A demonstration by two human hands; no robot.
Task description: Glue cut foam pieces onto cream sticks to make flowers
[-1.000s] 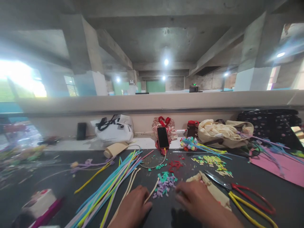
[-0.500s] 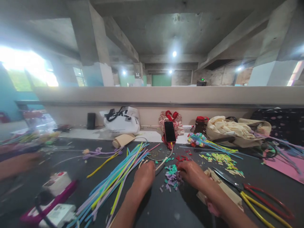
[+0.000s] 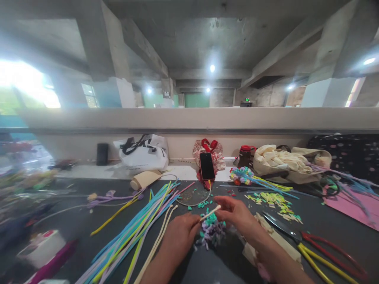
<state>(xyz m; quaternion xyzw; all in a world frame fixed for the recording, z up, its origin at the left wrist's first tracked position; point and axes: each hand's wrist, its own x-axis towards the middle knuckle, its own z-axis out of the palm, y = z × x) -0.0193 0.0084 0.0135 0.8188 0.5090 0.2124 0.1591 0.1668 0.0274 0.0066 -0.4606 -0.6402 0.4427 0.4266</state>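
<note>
My left hand is closed on a cream pipe cleaner, whose bent, knobbed tip points up and to the right. My right hand is beside that tip, thumb and forefinger apart on either side of it. Below both hands lies a pile of short purple and turquoise pipe cleaner pieces. Left of my left hand are more cream pipe cleaners and a bundle of long blue, yellow, lilac and pink ones.
Large shears with red and yellow handles lie at right. Yellow cut pieces are scattered behind them. A phone with a cable stands at the back, near a white bag, a dark bottle and a cloth bag.
My left hand has brought the cream tip across to my right hand, which has moved up to it with fingers spread. At far left, another person's blurred hand has gone from view.
</note>
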